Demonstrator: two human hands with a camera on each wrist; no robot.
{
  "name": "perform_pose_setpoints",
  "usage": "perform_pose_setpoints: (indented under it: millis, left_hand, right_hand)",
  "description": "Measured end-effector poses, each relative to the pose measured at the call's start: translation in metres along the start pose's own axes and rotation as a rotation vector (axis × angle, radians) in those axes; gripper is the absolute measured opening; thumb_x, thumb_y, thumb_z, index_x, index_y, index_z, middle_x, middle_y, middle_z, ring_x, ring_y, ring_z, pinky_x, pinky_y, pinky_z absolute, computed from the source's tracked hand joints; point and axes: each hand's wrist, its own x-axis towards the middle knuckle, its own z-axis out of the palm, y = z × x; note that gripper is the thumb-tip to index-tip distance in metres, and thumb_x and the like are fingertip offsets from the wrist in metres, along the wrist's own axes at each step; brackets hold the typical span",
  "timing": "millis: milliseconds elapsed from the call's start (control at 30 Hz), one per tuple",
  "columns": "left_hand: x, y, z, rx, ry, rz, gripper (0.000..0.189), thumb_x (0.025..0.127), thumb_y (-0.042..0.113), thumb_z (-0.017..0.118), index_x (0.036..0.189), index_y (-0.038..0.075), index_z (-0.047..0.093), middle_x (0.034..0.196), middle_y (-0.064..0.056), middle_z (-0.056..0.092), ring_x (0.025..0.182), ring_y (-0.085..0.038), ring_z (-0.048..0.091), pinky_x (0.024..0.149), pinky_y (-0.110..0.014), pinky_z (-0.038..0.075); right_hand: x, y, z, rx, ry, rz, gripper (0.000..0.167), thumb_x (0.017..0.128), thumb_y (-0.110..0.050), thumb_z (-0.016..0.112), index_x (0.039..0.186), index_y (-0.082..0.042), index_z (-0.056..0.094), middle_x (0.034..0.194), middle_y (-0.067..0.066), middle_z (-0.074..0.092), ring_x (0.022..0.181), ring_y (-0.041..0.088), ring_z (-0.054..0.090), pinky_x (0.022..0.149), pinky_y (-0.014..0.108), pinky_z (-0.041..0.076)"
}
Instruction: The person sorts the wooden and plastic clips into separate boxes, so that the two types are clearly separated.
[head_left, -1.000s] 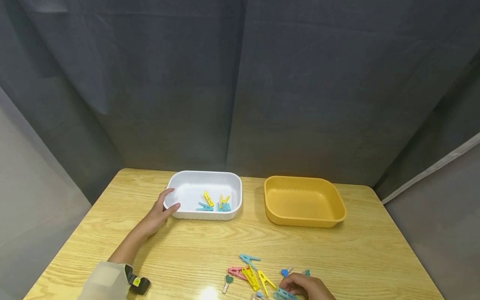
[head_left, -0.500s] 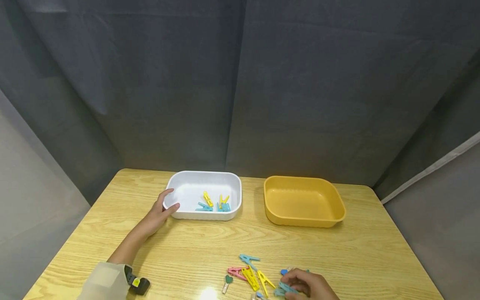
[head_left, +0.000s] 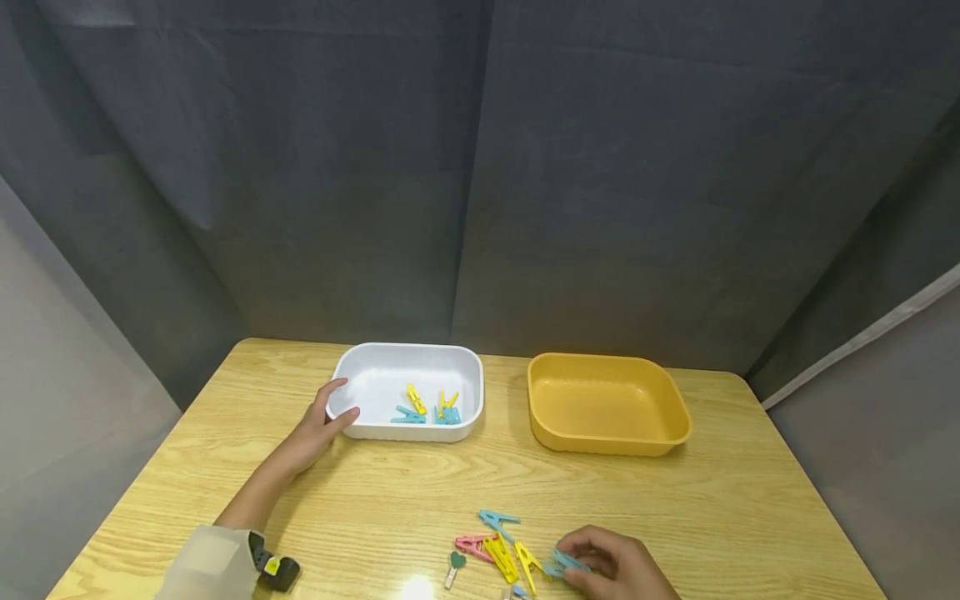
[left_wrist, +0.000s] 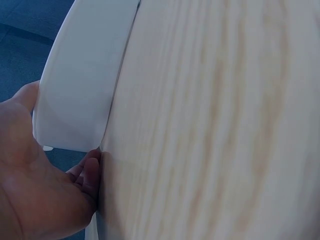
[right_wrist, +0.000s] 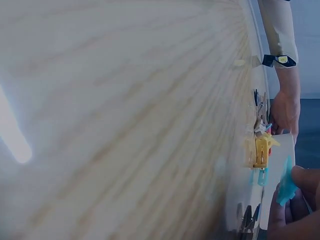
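My left hand (head_left: 311,433) grips the near left corner of a white plastic tray (head_left: 405,354), thumb over its front rim. In the left wrist view the tray's smooth outer wall (left_wrist: 80,75) lies against the hand, fingers curled at its base. Inside the tray are several yellow and blue clothespins, among them a yellow clothespin (head_left: 416,399) and a blue clothespin (head_left: 408,414). My right hand (head_left: 618,562) pinches a light blue clothespin (right_wrist: 287,184) between thumb and fingers, low over the table near the front edge.
Beside the right hand lie a yellow clothespin (head_left: 501,557), a pink clothespin (head_left: 472,544), a blue clothespin (head_left: 497,522) and a small clip with a green heart (head_left: 457,560). A yellow-orange tray (head_left: 607,446) stands at the back right. Dark cloth (head_left: 465,167) hangs behind the table.
The right hand has shifted slightly away from the front edge with the light blue clothespin and now covers the small heart clips behind it. The left hand and both trays stay put.
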Motion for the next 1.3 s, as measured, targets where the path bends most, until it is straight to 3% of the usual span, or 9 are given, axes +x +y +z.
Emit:
perform_pose_setpoints:
  millis: [300, 600, 900, 1067, 1300]
  left_hand:
    - [0.001, -0.002, 0.0, 0.037, 0.002, 0.022, 0.078, 0.106, 0.04, 0.056, 0.161, 0.009, 0.011, 0.164, -0.039, 0.006, 0.15, -0.058, 0.015, 0.121, -0.066, 0.017]
    - [0.003, -0.009, -0.001, -0.01, -0.002, 0.019, 0.078, 0.106, 0.04, 0.057, 0.162, 0.01, 0.011, 0.165, -0.036, 0.005, 0.152, -0.055, 0.013, 0.123, -0.064, 0.014]
    - [0.001, -0.006, 0.0, 0.004, -0.006, 0.011, 0.079, 0.106, 0.042, 0.056, 0.162, 0.011, 0.011, 0.165, -0.037, 0.004, 0.152, -0.056, 0.013, 0.123, -0.064, 0.015]
    - [0.002, -0.005, 0.0, 0.007, -0.008, 0.013, 0.078, 0.106, 0.039, 0.056, 0.162, 0.01, 0.01, 0.164, -0.038, 0.006, 0.151, -0.055, 0.015, 0.123, -0.063, 0.016]
    - [0.0, -0.001, -0.001, 0.003, -0.015, -0.018, 0.075, 0.108, 0.036, 0.053, 0.164, 0.013, 0.008, 0.167, -0.035, 0.003, 0.153, -0.053, 0.009, 0.124, -0.062, 0.013]
  right_hand:
    - [0.011, -0.004, 0.004, -0.034, 0.036, 0.024, 0.029, 0.089, -0.019, 0.082, 0.113, -0.007, 0.072, 0.113, 0.005, 0.072, 0.097, 0.012, 0.069, 0.083, 0.024, 0.058]
    - [0.024, -0.011, 0.006, -0.067, 0.084, 0.006, 0.028, 0.089, -0.024, 0.082, 0.112, -0.012, 0.074, 0.114, 0.003, 0.073, 0.1, 0.015, 0.067, 0.084, 0.023, 0.057]
    - [0.037, -0.021, 0.007, 0.046, 0.057, -0.046, 0.031, 0.094, -0.02, 0.077, 0.119, -0.004, 0.07, 0.121, 0.01, 0.068, 0.114, 0.025, 0.064, 0.093, 0.026, 0.057]
    - [0.048, -0.029, 0.009, 0.113, 0.067, -0.029, 0.032, 0.092, -0.018, 0.078, 0.12, -0.004, 0.069, 0.121, 0.012, 0.066, 0.11, 0.028, 0.064, 0.089, 0.025, 0.058]
    - [0.068, -0.034, 0.009, 0.022, 0.122, -0.136, 0.027, 0.09, -0.015, 0.08, 0.115, -0.007, 0.072, 0.118, 0.009, 0.071, 0.113, 0.025, 0.065, 0.093, 0.026, 0.057]
